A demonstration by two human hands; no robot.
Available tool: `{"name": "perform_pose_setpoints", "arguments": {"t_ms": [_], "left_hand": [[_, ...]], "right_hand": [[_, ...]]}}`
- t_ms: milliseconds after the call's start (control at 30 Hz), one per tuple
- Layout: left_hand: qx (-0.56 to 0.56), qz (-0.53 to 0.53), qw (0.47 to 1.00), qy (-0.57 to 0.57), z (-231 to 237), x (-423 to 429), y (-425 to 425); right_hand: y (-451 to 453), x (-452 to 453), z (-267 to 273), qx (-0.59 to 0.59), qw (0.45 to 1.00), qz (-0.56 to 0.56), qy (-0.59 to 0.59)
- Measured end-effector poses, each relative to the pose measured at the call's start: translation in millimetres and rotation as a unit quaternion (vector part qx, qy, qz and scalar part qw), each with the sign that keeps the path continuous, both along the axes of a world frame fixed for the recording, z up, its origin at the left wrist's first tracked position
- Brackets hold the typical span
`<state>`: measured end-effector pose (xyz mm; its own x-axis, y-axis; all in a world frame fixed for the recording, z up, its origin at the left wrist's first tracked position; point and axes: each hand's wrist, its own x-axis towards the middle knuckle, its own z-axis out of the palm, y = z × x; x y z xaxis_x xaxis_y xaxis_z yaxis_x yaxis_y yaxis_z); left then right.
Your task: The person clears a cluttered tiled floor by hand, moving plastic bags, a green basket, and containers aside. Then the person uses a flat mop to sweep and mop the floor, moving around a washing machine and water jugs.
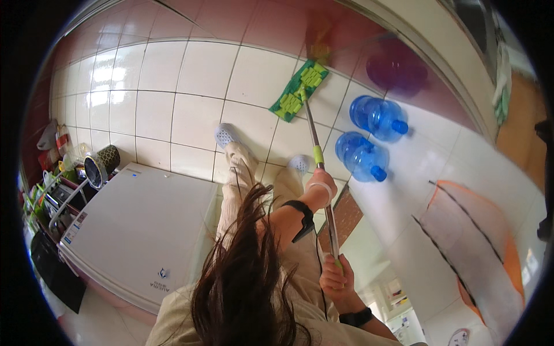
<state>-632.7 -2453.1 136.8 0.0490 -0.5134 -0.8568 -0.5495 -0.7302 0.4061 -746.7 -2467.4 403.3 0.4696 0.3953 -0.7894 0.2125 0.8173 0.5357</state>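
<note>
Both my hands hold the metal pole (311,125) of a flat mop. My left hand (321,184), with a pale bangle and a black wristband on its arm, wraps the pole just below a lime green collar (318,154). Lower down, my right hand (336,277) is closed around the green end grip, its thumb along the pole. A black band circles that wrist. The mop's green head (299,91) lies flat on the white floor tiles (199,65), slanted close to a glossy maroon panel (277,26). Long hair hides part of my left arm.
Two blue water-cooler bottles (378,117) (361,156) lie right of the mop. A white chest-type appliance (143,225) stands at left, beside a rack of household goods (65,190). At right is an orange-edged translucent sheet (471,242). My feet wear perforated clogs (227,135).
</note>
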Motion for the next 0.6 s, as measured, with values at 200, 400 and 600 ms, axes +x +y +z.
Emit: {"name": "perform_pose_setpoints", "arguments": {"t_ms": [200, 400, 600], "left_hand": [[0.187, 0.144, 0.967, 0.098, 32, -26, -9], [-0.002, -0.161, 0.981, 0.108, 86, -70, 2], [-0.118, -0.25, 0.959, 0.069, 83, -108, 12]], "right_hand": [[13, -57, -2, 0.076, 0.989, -0.122, -0.026], [14, -102, 37, 0.105, 0.979, -0.168, 0.043], [3, -96, 63, 0.104, 0.991, -0.06, 0.061]]}}
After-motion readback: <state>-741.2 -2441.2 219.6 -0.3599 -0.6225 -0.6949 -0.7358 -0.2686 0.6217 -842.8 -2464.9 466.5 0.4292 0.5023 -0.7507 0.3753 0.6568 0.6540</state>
